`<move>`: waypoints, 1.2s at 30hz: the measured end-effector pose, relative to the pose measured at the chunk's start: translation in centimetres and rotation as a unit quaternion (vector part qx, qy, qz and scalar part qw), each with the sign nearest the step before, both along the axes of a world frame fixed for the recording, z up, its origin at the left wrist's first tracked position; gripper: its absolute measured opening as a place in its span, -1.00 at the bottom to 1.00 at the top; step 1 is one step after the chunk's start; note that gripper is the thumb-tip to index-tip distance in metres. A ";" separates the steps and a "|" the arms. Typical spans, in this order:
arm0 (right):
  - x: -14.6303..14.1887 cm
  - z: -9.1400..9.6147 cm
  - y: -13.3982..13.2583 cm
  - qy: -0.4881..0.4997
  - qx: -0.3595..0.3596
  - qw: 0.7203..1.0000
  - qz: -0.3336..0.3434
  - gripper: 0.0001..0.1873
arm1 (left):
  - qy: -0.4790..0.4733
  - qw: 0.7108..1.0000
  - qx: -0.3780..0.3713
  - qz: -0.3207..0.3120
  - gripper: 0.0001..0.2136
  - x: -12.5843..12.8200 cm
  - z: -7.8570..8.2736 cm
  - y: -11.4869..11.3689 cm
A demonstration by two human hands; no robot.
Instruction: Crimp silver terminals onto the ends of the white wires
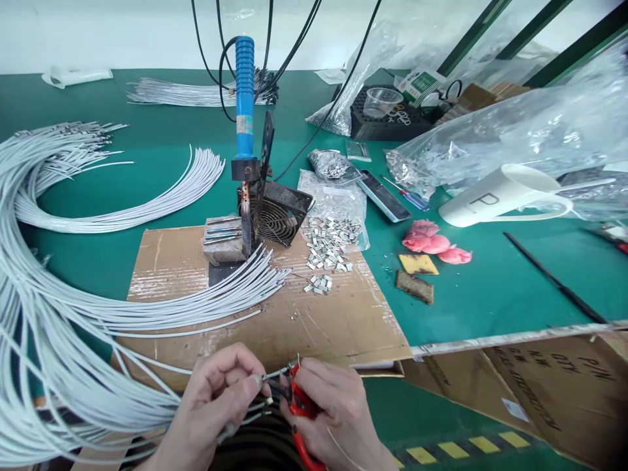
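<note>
My left hand (216, 399) pinches the stripped ends of a few thin white wires (267, 376) at the bottom centre. My right hand (333, 412) is closed around a red-handled cutter (300, 409) whose tip meets those wire ends. Many more white wires (59, 340) sweep in from the left, and a bunch of them (196, 304) lies across a cardboard sheet (324, 327). A blue-handled soldering iron (244, 104) stands upright in its stand behind the cardboard. A heap of small metal terminals (330, 243) lies to its right.
A white mug (500, 195) lies on its side at the right among clear plastic bags (530, 131). Pink scraps (432, 243), sponge pieces (417, 275), a screwdriver (405, 194) and a thin black rod (554, 280) rest on the green mat. A cardboard box (540, 386) sits lower right.
</note>
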State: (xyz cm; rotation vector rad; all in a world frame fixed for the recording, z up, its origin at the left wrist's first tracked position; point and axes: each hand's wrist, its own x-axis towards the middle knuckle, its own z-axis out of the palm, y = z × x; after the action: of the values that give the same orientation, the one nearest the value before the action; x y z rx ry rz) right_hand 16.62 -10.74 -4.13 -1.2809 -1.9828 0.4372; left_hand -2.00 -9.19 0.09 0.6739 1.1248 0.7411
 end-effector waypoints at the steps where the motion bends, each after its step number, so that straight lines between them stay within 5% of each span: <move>1: 0.0 0.0 0.0 -0.001 0.002 1.000 -0.001 -0.66 | 0.000 1.000 -0.002 -0.001 -0.57 0.0 0.0 0.0; 11: -1.4 -0.8 -0.7 0.052 0.007 0.998 -0.044 -0.69 | 0.027 0.999 0.008 0.032 -0.53 0.8 -0.2 -0.3; 19: 1.5 -0.8 -0.1 0.149 -0.021 0.967 -0.203 -0.49 | 0.039 0.995 0.008 0.092 -0.57 0.3 -0.5 -0.7; 26: -0.2 -0.2 0.0 0.071 -0.051 0.995 -0.042 -0.57 | 0.026 0.998 0.019 0.057 -0.57 0.6 0.3 -0.2; 36: -0.3 -0.3 -0.1 0.009 -0.015 1.000 -0.003 -0.63 | 0.014 0.999 0.010 0.037 -0.54 0.4 -0.2 -0.3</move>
State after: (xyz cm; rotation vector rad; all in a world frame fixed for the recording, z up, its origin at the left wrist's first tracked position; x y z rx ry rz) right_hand 16.28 -10.81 -4.42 -1.2977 -1.9631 0.4751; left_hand -1.56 -9.51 -0.08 0.6652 1.1746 0.8092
